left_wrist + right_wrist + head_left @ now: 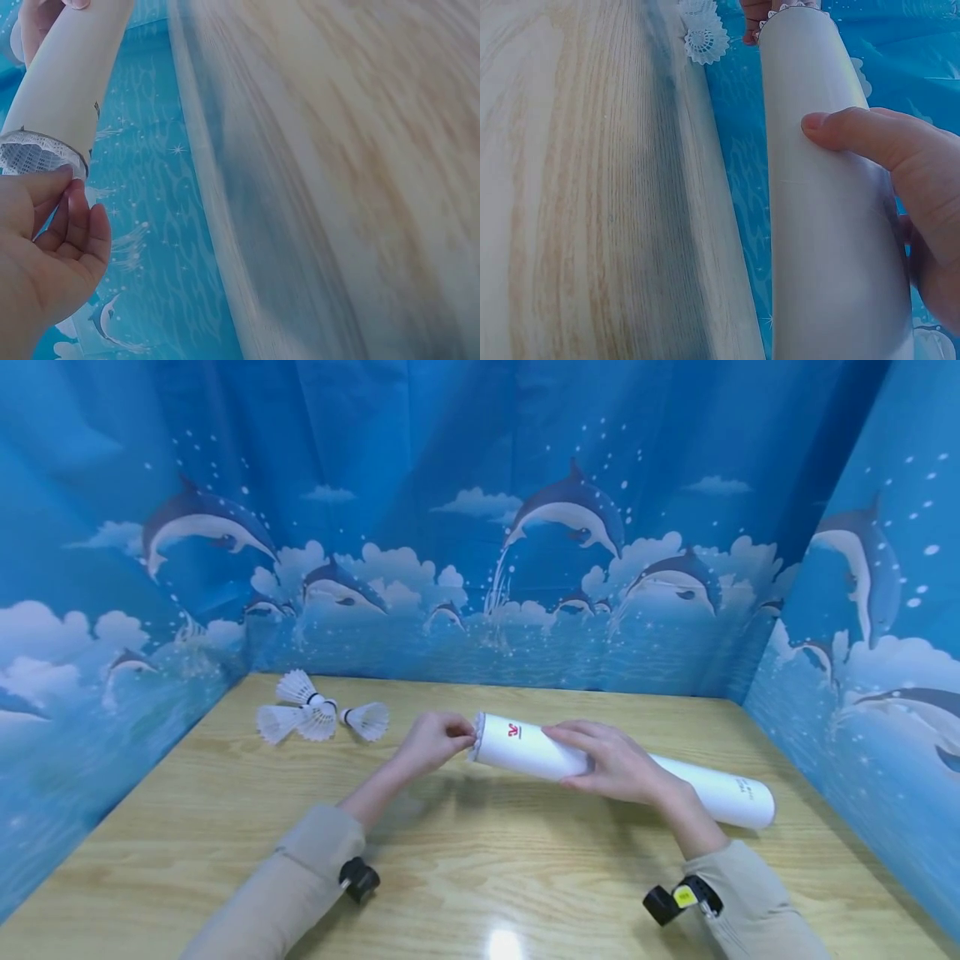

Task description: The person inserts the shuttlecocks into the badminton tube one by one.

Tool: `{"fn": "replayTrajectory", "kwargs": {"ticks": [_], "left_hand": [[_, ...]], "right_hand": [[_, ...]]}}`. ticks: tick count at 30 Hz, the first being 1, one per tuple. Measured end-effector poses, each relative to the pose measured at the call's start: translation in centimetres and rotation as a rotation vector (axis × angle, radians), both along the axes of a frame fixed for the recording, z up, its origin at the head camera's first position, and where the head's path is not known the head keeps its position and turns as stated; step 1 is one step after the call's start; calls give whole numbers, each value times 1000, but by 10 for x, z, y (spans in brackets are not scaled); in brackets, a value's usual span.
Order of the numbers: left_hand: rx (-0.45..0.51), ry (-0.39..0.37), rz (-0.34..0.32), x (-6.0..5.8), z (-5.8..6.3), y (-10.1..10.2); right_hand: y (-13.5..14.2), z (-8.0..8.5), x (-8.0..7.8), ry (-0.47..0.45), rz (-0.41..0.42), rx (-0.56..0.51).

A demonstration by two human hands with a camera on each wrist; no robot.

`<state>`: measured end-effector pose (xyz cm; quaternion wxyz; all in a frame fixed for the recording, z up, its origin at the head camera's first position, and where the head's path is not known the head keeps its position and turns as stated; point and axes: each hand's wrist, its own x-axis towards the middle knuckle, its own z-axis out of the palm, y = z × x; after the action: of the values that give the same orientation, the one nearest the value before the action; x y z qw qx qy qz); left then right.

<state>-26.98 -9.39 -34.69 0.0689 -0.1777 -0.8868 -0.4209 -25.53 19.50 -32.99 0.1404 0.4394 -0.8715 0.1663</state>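
Note:
A long white shuttlecock tube [525,747] with a red logo is held at a slant above the table. My right hand [611,760] grips it round the middle, and the thumb lies along its side in the right wrist view. Its left end is uncovered, and the white feather skirt of a shuttlecock [34,156] shows in the mouth. There my left hand [437,741] pinches the feather edge between thumb and index finger, the other fingers loosely curled. The shuttlecock's cork is hidden inside the tube. How many more lie within cannot be seen.
Several white feather shuttlecocks [318,714] lie clustered on the wooden table [480,877] at the back left. A blue curtain [420,527] printed with dolphins stands behind the table and along both sides.

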Motion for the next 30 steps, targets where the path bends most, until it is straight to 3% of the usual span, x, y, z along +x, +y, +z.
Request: {"fn": "replayTrajectory", "kwargs": {"ticks": [4, 18, 30], "left_hand": [[-4, 9, -5, 0, 0, 2], [-22, -113, 30, -1, 6, 10], [-42, -108, 29, -6, 5, 12]], "right_hand": [[-1, 0, 0, -6, -4, 0], [-1, 0, -2, 3, -4, 0], [0, -3, -4, 0, -18, 13]]}}
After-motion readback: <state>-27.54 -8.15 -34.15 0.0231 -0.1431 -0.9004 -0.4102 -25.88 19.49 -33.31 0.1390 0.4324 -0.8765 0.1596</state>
